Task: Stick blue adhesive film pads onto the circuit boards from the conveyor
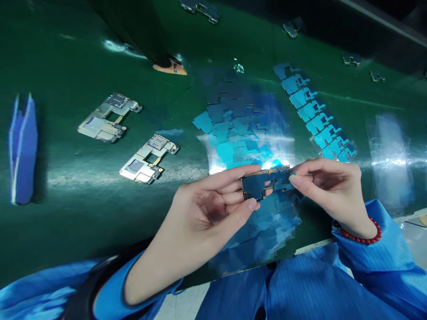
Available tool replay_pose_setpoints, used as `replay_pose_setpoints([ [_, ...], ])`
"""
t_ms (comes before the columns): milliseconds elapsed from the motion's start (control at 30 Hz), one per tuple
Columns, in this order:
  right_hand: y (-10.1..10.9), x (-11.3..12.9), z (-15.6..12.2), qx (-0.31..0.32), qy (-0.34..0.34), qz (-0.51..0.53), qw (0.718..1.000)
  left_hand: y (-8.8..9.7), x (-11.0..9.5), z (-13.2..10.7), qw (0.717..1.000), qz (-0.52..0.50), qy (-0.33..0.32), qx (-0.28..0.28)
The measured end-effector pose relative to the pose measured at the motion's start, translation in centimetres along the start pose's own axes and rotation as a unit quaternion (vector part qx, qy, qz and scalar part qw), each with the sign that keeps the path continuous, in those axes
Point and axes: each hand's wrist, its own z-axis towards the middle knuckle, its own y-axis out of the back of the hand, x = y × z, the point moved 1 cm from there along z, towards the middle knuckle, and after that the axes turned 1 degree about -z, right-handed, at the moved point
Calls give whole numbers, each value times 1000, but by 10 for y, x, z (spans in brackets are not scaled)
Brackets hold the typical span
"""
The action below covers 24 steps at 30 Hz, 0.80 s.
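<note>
Holding a circuit board (254, 186) over blue film pieces (230, 149), the left grip (210, 202) is clamped on its edges, and the right grip (333, 182) is pinched together at the board's right end. To the left, two silvery boards (142, 166) lie on the green surface (83, 218), between a blue two-pronged tool (26, 155) and the film.

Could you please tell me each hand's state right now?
Left hand: closed, holding the flat, dark-blue, notched circuit board.
Right hand: pinched closed at that board's right end; what it pinches is unclear.
</note>
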Motion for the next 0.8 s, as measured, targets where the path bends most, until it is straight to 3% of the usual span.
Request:
replay_pose_setpoints([
  [267, -1, 1, 0, 2, -2, -7, 1000, -4, 1, 3, 999, -32, 31, -31],
  [800, -5, -4, -4, 22, -7, 27, 999, -4, 1, 6, 997, -9, 25, -69],
])
